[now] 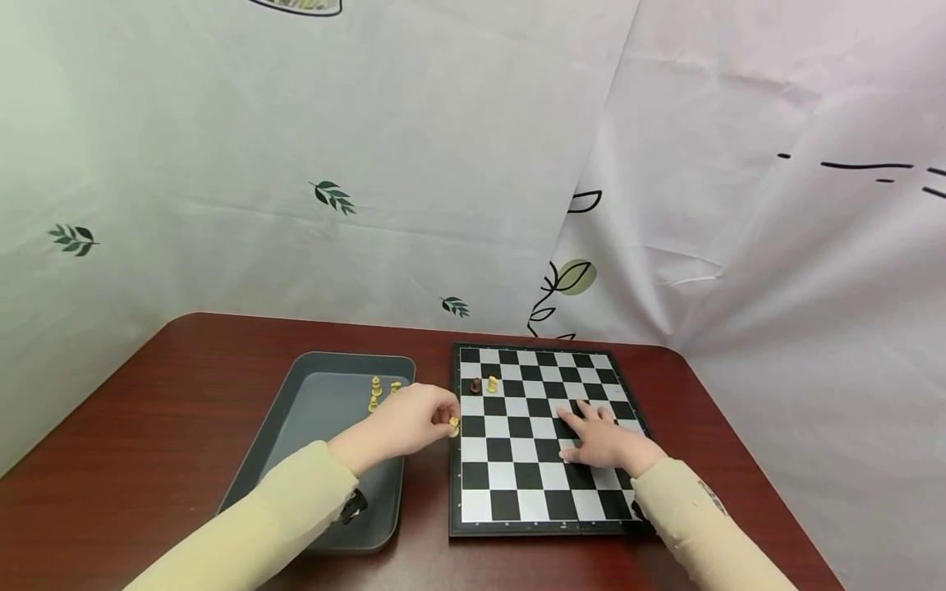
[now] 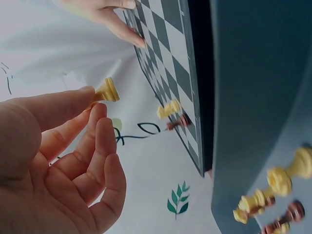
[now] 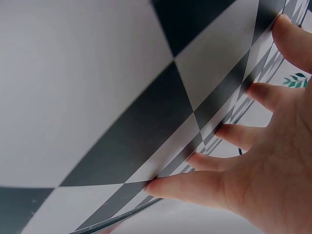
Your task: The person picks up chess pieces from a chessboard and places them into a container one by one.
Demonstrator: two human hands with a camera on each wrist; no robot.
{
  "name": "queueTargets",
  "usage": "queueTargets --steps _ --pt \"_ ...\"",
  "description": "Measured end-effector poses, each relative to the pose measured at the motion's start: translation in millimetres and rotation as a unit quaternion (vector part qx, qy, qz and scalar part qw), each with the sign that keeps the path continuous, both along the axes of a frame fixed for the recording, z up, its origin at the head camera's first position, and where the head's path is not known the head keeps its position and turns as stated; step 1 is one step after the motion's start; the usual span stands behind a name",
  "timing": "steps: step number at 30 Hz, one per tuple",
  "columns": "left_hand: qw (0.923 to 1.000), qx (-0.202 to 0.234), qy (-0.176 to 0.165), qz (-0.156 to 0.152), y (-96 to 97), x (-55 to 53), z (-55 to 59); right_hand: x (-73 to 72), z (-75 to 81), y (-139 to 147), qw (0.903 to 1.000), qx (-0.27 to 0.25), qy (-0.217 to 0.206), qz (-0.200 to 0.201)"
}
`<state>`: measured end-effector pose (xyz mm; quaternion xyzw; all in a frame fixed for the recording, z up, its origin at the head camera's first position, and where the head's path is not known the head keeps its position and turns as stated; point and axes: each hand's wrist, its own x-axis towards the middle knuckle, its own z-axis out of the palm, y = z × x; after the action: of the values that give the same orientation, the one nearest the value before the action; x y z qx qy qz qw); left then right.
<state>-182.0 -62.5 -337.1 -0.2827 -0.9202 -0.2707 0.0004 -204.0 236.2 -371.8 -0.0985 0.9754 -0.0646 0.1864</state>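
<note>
My left hand (image 1: 414,417) pinches a small yellow chess piece (image 2: 108,90) between thumb and fingertips. Its flared base points outward, while the top is hidden by the fingers. In the head view that hand is at the left edge of the black-and-white chessboard (image 1: 517,520), next to the grey tray. With fingers spread, my right hand (image 1: 602,442) rests its fingertips (image 3: 157,187) on the right part of the board. A dark brown chess piece (image 1: 475,385) and another yellow piece (image 1: 491,383) stand side by side near the board's far left corner.
Left of the board, a grey tray (image 1: 314,419) holds several yellow pieces (image 1: 376,386) and dark brown pieces (image 2: 294,212), partly hidden behind my left hand in the head view. Both lie on a reddish-brown table (image 1: 148,410). A white patterned cloth (image 1: 443,164) hangs behind.
</note>
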Motion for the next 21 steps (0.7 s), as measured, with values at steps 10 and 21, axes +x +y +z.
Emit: queueTargets --steps 10,21 --pt "0.9993 -0.024 -0.005 0.030 -21.6 1.7 -0.1 0.1 -0.2 0 1.0000 0.001 -0.003 -0.001" --pt "0.9982 -0.037 -0.004 0.046 -49.5 1.6 -7.0 1.3 1.5 -1 1.0000 0.002 -0.003 0.000"
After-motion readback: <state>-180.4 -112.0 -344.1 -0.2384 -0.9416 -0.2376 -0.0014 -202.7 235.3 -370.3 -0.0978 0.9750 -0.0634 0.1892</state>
